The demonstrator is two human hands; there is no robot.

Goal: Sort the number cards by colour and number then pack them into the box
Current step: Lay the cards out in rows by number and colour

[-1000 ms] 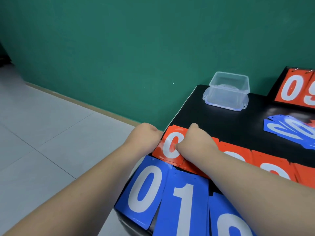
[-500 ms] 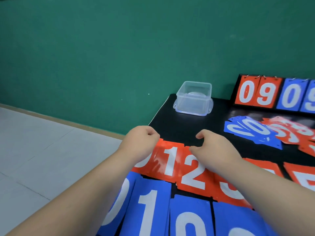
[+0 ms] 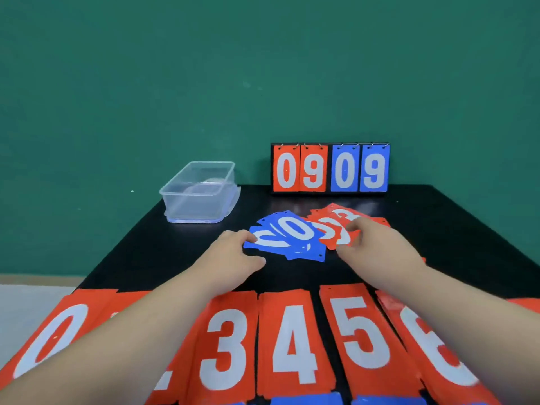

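On the left hand (image 3: pixel 233 255) spread fingers touch the blue pile (image 3: pixel 287 239); the right hand (image 3: pixel 377 249) pinches the overlapping red pile (image 3: pixel 331 220) on the counter (image 3: pixel 175 258). Lifting these loose fans may slide the cards and mix the colours

Your bench (image 3: pixel 163 258) is glossy black against a teal-green wall (image 3: pixel 146 83), and the box (image 3: pixel 201 194) on it is clear plastic with a faint bluish tint at its base. The flip scoreboard (image 3: pixel 330 169) shows two red panels and two blue ones, all with white digits, and the loose blue cards (image 3: pixel 289 238) and loose red cards (image 3: pixel 336 223) carry white numerals too. Your near row of red cards (image 3: pixel 292 346) bears white 0, 3, 4, 5 and 6, with a blue row (image 3: pixel 306 401) peeking below it and pale grey floor (image 3: pixel 29 293) at the left.
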